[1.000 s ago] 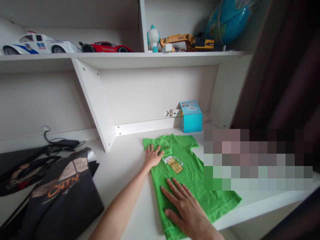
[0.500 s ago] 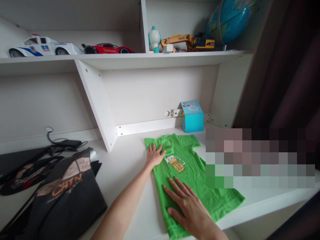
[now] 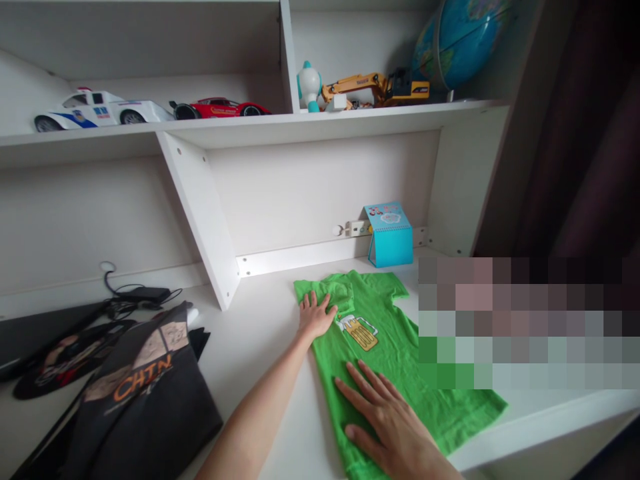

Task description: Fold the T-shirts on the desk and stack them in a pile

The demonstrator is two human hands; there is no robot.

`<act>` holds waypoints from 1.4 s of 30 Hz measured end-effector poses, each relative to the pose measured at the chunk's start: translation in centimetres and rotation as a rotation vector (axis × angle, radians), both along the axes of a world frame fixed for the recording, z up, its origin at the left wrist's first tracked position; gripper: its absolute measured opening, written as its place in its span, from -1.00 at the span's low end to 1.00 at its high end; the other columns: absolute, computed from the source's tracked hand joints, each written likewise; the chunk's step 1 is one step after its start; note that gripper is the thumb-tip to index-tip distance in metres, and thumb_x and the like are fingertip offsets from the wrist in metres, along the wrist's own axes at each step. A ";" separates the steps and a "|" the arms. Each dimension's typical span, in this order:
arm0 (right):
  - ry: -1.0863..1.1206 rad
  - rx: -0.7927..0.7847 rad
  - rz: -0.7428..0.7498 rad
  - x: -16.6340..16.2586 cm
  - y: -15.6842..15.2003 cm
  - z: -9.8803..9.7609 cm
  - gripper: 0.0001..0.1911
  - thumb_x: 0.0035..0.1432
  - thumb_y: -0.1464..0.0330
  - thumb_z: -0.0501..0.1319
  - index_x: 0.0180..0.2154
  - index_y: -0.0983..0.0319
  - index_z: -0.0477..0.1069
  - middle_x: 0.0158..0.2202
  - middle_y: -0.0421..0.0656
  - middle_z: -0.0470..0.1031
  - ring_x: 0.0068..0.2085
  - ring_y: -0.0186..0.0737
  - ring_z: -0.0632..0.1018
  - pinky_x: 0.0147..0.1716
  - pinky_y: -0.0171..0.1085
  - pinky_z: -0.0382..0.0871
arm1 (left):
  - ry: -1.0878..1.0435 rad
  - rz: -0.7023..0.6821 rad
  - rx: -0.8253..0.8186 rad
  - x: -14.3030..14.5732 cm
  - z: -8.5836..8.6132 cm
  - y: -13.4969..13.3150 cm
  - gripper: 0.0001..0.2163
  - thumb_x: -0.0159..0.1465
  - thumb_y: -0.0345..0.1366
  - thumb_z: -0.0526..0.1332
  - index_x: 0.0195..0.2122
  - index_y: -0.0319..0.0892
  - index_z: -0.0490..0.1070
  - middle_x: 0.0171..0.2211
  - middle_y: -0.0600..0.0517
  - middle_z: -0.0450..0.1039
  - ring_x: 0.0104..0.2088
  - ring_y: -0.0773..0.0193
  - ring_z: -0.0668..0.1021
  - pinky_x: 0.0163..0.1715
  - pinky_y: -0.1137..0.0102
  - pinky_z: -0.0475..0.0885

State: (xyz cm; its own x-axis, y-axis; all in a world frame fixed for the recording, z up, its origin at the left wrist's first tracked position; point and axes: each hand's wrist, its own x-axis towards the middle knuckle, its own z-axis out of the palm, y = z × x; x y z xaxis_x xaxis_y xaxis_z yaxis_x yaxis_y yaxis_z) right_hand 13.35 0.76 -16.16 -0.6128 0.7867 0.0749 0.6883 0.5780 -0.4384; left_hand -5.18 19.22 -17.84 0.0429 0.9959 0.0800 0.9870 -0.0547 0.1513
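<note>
A green T-shirt with a beer mug print lies spread on the white desk. Its left sleeve is turned in over the front near the collar. My left hand rests flat on that folded sleeve, fingers spread. Lower on the shirt, my right hand lies palm down with its fingers apart, close to the shirt's left side and hem. Neither hand grips the cloth. A blurred patch hides part of the shirt's right edge.
At the left lies a folded dark garment beside a black cable and adapter. A turquoise desk calendar stands behind the shirt, near a socket. The shelf above holds toy cars, a toy excavator and a globe.
The whole view has shifted slightly, so things sit a little further right and lower. Both hands stay flat on the same parts of the shirt.
</note>
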 end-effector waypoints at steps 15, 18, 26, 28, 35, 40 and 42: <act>0.004 -0.007 -0.013 -0.1 -0.4 0.5 -0.40 0.21 -0.01 -0.06 0.23 -0.01 0.00 0.29 -0.17 -0.14 0.28 0.01 -0.10 0.20 0.10 -0.12 | 0.001 -0.001 0.025 -0.1 -0.4 0.3 -0.37 0.20 0.21 -0.30 0.25 0.13 -0.03 0.31 0.05 -0.17 0.26 -0.11 -0.04 0.17 0.06 -0.06; -0.002 -0.001 -0.012 -0.1 -0.4 0.3 -0.40 0.22 -0.02 -0.09 0.23 0.00 -0.01 0.29 -0.18 -0.16 0.28 -0.01 -0.11 0.21 0.10 -0.14 | -0.006 -0.003 0.024 0.0 -0.3 0.3 -0.37 0.21 0.21 -0.29 0.25 0.12 -0.03 0.31 0.05 -0.17 0.26 -0.11 -0.04 0.17 0.06 -0.06; 0.031 0.034 -0.012 0.1 -0.2 -0.2 -0.42 0.21 0.01 -0.04 0.22 -0.02 -0.01 0.29 -0.18 -0.12 0.28 -0.01 -0.08 0.20 0.09 -0.11 | 0.013 0.007 0.006 0.1 0.0 0.1 -0.38 0.22 0.19 -0.30 0.25 0.11 -0.04 0.31 0.06 -0.19 0.26 -0.09 -0.04 0.16 0.06 -0.06; 0.014 0.020 -0.010 0.1 -0.3 0.1 -0.41 0.21 0.00 -0.06 0.23 -0.01 0.00 0.29 -0.17 -0.12 0.28 -0.01 -0.09 0.20 0.09 -0.12 | 0.008 0.007 0.010 0.1 0.0 0.1 -0.38 0.21 0.19 -0.29 0.25 0.11 -0.04 0.31 0.04 -0.19 0.26 -0.10 -0.04 0.16 0.05 -0.06; -0.040 -0.012 -0.015 0.0 -0.4 0.7 -0.38 0.21 -0.06 -0.14 0.23 0.00 -0.03 0.29 -0.20 -0.17 0.28 -0.05 -0.13 0.21 0.07 -0.14 | -0.006 0.004 0.033 0.1 -0.4 0.2 -0.39 0.22 0.18 -0.29 0.24 0.11 -0.01 0.31 0.04 -0.17 0.26 -0.09 -0.03 0.17 0.06 -0.07; -0.009 0.006 -0.018 0.0 -0.4 0.4 -0.40 0.20 -0.03 -0.08 0.23 -0.01 -0.01 0.29 -0.19 -0.13 0.28 -0.02 -0.10 0.20 0.10 -0.12 | -0.025 0.003 0.022 0.1 -0.4 0.2 -0.38 0.21 0.19 -0.29 0.25 0.10 -0.02 0.31 0.04 -0.17 0.26 -0.11 -0.05 0.17 0.04 -0.08; -0.010 0.008 -0.017 0.0 -0.3 0.3 -0.40 0.20 -0.03 -0.08 0.22 -0.01 -0.01 0.29 -0.19 -0.13 0.28 -0.01 -0.10 0.20 0.10 -0.11 | -0.033 -0.003 0.015 0.0 -0.4 0.2 -0.37 0.20 0.20 -0.29 0.25 0.11 -0.03 0.31 0.05 -0.17 0.26 -0.12 -0.06 0.17 0.04 -0.08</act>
State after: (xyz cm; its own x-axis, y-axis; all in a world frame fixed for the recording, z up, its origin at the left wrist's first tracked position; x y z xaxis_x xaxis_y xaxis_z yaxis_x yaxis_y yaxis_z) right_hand 13.35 0.41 -15.91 -0.6000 0.7965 0.0746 0.7027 0.5694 -0.4267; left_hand -5.14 19.45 -18.19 0.0429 0.9944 0.0964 0.9813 -0.0601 0.1831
